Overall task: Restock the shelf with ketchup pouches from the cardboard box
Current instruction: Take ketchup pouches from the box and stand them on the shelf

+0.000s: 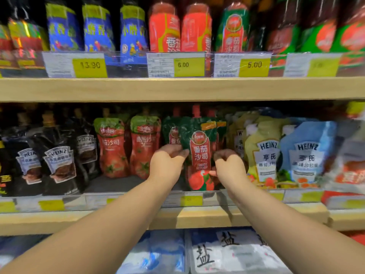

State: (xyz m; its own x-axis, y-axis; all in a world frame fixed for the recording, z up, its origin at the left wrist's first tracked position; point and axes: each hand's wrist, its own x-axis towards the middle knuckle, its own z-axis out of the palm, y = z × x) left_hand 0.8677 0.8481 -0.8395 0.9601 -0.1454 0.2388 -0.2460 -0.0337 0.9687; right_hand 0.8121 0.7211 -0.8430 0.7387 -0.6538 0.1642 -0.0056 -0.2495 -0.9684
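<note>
Ketchup pouch, dark green and red soft plastic with a red screw cap and a "TOMATO KETCHUP" label (200,153), stands upright at the front of the middle wooden shelf (177,216), base just behind the clear price-tag rail (191,200). Left hand (167,163) has its grip clamped on the pouch's left edge, fingers curled around it. Right hand (229,167) pinches the right edge lower down, thumb and fingertips closed on the pouch. Both bare forearms reach in from below. More green ketchup pouches (171,131) sit right behind it, partly hidden. To the left, two red tomato-print pouches (128,147) stand side by side, then black Heinz pouches (59,155). To the right, a yellow Heinz pouch (262,151) and a blue Heinz pouch (308,151). Upper shelf carries blue bottles (96,28) and red bottles (177,28), with yellow price tags (188,65) reading 13.90, 6.00, 5.00. Below, white salt bags (227,252). Edges of the view are blurred.
</note>
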